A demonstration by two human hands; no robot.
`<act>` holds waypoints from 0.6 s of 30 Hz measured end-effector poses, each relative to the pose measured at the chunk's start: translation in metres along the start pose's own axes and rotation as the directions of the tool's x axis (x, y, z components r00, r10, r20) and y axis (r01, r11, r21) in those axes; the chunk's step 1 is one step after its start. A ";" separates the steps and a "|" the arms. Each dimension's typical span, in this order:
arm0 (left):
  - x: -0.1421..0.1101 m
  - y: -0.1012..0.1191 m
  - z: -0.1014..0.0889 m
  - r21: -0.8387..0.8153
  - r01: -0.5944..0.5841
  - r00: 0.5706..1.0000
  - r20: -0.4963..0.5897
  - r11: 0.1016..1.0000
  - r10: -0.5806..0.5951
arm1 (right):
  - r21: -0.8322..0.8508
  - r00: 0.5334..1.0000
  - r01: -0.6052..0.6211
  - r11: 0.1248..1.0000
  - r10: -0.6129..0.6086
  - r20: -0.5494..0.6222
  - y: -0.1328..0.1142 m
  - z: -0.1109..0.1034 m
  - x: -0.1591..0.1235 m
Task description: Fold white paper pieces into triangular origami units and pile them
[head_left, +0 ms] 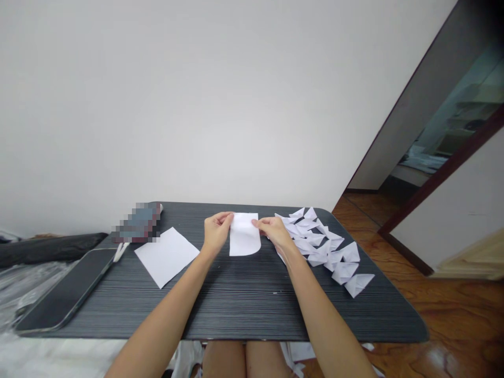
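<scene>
Both hands (pixel 216 231) (pixel 275 231) pinch the paper (pixel 244 236) by its far corners — best to line up edges before creasing firmly.

- We see our paper sheet (pixel 244 239) plain white.
- Our table (pixel 244 310) is black, streaked with fine grey lines.
- We see brown, wood-grained floor (pixel 464 310).

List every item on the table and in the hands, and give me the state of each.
Held paper: gripped near its top, lower right corner curved; folded or not, cannot tell.
Left hand: pinching the paper's upper left.
Right hand: pinching its right side.
Loose sheet: flat, unfolded.
Paper pieces: folded, clustered, many overlapping.
Phone: lying flat, screen dark.
Pixelated object: state obscured.
</scene>
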State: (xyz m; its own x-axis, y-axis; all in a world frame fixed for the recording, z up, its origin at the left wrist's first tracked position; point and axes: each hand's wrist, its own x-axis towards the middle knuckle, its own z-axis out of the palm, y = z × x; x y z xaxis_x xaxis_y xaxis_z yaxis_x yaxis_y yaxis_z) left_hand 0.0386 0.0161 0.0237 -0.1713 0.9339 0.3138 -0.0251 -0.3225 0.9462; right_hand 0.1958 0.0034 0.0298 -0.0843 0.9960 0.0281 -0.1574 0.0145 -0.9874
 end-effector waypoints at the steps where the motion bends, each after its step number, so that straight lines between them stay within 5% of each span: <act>1: 0.001 -0.001 -0.001 -0.014 0.010 1.000 -0.007 1.000 -0.011 | -0.010 1.000 0.015 1.000 -0.015 -0.015 0.000 0.001 -0.001; 18: 0.014 -0.004 -0.014 -0.028 -0.013 0.973 -0.231 1.000 0.006 | -0.285 0.969 -0.006 0.959 0.075 0.233 -0.007 0.011 -0.014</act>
State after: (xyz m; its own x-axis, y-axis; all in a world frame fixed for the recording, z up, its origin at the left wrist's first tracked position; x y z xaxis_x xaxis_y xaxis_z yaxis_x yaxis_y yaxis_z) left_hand 0.0230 0.0283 0.0228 -0.3947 0.8708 0.2929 -0.0503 -0.3389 0.9395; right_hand 0.1868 -0.0112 0.0384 -0.3231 0.9463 -0.0107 0.1300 0.0332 -0.9910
